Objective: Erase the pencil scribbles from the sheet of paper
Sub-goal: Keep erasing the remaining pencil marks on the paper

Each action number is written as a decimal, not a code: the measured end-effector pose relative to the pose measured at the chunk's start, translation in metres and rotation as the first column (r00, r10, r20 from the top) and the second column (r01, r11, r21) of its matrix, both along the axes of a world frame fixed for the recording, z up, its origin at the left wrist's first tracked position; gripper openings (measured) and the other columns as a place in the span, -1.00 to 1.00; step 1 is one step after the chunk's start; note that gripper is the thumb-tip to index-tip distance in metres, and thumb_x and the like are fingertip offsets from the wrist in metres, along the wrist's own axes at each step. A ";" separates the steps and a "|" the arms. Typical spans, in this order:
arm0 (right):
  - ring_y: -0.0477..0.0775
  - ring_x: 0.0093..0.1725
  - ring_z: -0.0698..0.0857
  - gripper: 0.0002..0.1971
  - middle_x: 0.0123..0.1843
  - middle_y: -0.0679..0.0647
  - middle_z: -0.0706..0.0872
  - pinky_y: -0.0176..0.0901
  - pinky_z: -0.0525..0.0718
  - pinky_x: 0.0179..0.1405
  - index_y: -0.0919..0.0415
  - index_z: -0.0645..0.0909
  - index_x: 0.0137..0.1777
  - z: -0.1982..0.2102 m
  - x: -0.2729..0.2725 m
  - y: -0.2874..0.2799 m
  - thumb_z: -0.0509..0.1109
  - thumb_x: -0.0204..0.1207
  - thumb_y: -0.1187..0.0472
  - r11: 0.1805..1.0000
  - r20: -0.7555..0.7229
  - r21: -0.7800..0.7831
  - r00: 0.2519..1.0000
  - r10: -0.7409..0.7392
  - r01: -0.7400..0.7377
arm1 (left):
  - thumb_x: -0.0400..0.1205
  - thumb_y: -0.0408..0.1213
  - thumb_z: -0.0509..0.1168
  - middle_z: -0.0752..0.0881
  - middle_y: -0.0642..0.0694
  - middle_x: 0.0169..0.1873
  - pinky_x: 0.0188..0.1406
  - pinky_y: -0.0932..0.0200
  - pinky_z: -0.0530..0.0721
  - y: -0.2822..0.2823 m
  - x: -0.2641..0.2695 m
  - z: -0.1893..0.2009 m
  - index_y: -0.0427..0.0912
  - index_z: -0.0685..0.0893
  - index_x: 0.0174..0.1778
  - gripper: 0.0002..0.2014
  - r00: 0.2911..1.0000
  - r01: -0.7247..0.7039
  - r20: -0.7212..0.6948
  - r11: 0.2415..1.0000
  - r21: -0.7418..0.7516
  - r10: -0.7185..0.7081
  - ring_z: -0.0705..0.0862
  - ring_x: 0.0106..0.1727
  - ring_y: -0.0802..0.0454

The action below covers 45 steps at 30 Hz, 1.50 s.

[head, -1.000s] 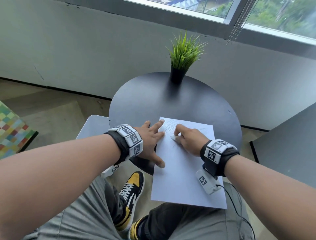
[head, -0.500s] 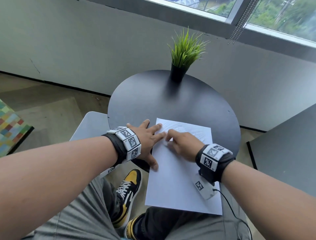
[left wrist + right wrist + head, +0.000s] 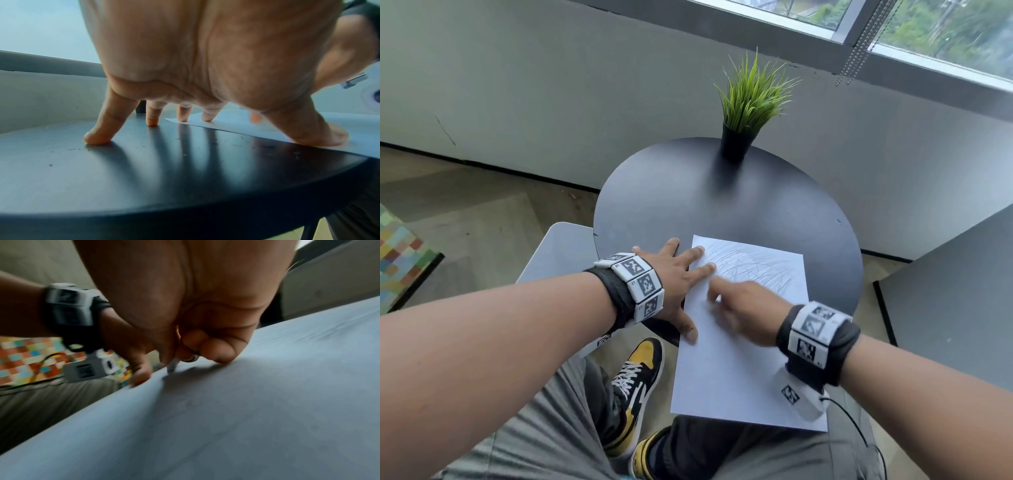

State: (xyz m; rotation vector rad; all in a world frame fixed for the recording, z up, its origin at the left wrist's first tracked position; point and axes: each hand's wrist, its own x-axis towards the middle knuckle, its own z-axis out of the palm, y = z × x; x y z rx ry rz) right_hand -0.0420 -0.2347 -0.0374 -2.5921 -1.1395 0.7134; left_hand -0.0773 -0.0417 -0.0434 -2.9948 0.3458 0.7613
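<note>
A white sheet of paper (image 3: 739,359) lies on the round black table (image 3: 722,205), with its near end hanging over the edge above my lap. Grey pencil scribbles (image 3: 756,267) cover its far end. My left hand (image 3: 690,277) is spread flat; in the left wrist view two fingertips and the thumb (image 3: 320,138) press the sheet's left edge (image 3: 226,124), while the other fingers rest on the table (image 3: 144,178). My right hand (image 3: 722,294), blurred, sits just below the scribbles. It pinches a small white eraser (image 3: 172,365) whose tip touches the paper (image 3: 267,402).
A potted grass plant (image 3: 751,113) stands at the table's far edge, near the wall. A pale grey seat (image 3: 561,250) sits to the table's left, and a dark tabletop (image 3: 955,291) to its right. A cable (image 3: 859,431) trails from my right wrist unit.
My right hand has slid along the sheet toward me, off the scribbles, and is now motion-blurred. The left hand keeps pressing the paper's left edge in the same spot.
</note>
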 end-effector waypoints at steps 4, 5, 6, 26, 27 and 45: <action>0.21 -0.04 0.64 -0.83 0.00 0.11 0.73 -0.03 0.58 -0.06 0.08 0.51 0.15 0.001 0.014 0.002 0.27 0.66 0.03 0.998 0.016 -0.014 0.998 -0.059 0.059 | 0.14 0.70 0.30 -0.16 0.16 0.73 0.22 -0.70 0.43 0.000 0.002 0.000 0.27 -0.19 0.72 0.32 1.000 0.006 -0.007 1.000 0.004 -0.006 -0.08 0.69 -0.21; 0.22 -0.04 0.65 -0.83 -0.01 0.13 0.74 -0.03 0.59 -0.06 0.07 0.51 0.13 0.002 0.028 -0.001 0.27 0.66 0.02 0.984 0.041 0.022 0.983 -0.177 0.176 | 0.14 0.71 0.29 -0.16 0.16 0.73 0.22 -0.69 0.44 0.000 0.002 -0.001 0.27 -0.19 0.72 0.32 1.000 0.004 -0.008 1.000 0.006 -0.004 -0.07 0.68 -0.22; 0.23 -0.06 0.65 -0.84 -0.03 0.14 0.74 -0.03 0.60 -0.07 0.06 0.49 0.11 0.001 0.036 -0.003 0.27 0.66 0.01 0.965 0.056 0.046 0.964 -0.259 0.256 | 0.14 0.70 0.29 -0.15 0.16 0.72 0.23 -0.69 0.43 0.000 0.001 0.000 0.27 -0.19 0.72 0.32 1.000 0.000 -0.009 1.000 0.005 0.000 -0.07 0.68 -0.22; 0.24 -0.01 0.64 -0.83 -0.01 0.16 0.73 -0.03 0.60 -0.03 0.06 0.51 0.09 0.003 0.028 -0.021 0.27 0.66 -0.02 0.957 0.046 0.052 0.956 -0.289 0.287 | 0.16 0.73 0.24 -0.12 0.06 0.73 0.22 -0.55 0.51 -0.006 0.002 0.007 0.46 -0.23 0.68 0.24 1.000 0.012 -0.026 0.998 0.059 -0.011 -0.02 0.68 -0.33; 0.24 -0.03 0.64 -0.84 -0.01 0.17 0.73 -0.02 0.59 -0.05 0.05 0.49 0.09 0.003 0.020 -0.019 0.25 0.67 -0.01 0.972 0.048 0.037 0.971 -0.236 0.234 | 0.17 0.72 0.25 -0.12 0.06 0.74 0.23 -0.54 0.51 -0.007 0.002 0.007 0.45 -0.23 0.68 0.23 1.000 0.013 -0.024 0.998 0.058 -0.011 -0.02 0.68 -0.33; 0.18 0.02 0.64 -0.86 -0.01 0.10 0.73 -0.09 0.55 -0.01 0.08 0.60 0.06 0.006 0.030 -0.016 0.35 0.61 0.04 0.936 0.013 0.064 0.937 -0.348 0.347 | 0.21 0.69 0.29 -0.09 0.03 0.73 0.23 -0.45 0.54 -0.009 0.000 0.009 0.43 -0.20 0.70 0.22 1.000 0.010 -0.009 0.997 0.071 -0.010 0.00 0.67 -0.33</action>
